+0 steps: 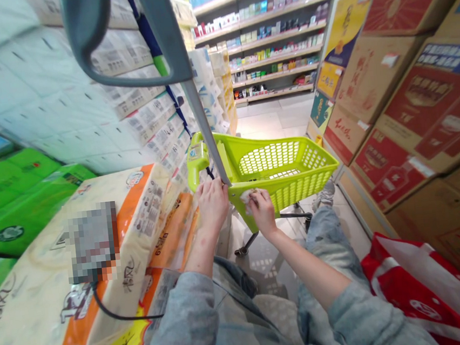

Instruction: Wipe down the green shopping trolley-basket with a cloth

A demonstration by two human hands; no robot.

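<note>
A lime-green shopping cart [233, 164] with a perforated basket stands in front of me. Its grey pole [204, 115] rises toward a grey handle [179, 47] close to the camera. My left hand [213, 200] is closed around the base of the pole, where it meets the basket. Pinched in the fingers of my right hand [263, 211] is a crumpled white tissue [249, 196], pressed against the near wall of the basket. Part of the tissue is hidden behind the fingers.
Wrapped tissue packs [135, 203] are stacked at left, with a blurred-out device [94, 242] and cable on top. Cardboard cartons [379, 77] line the right side. A red-and-white bag [417, 284] sits at lower right. Stocked shelves [274, 38] stand at the back.
</note>
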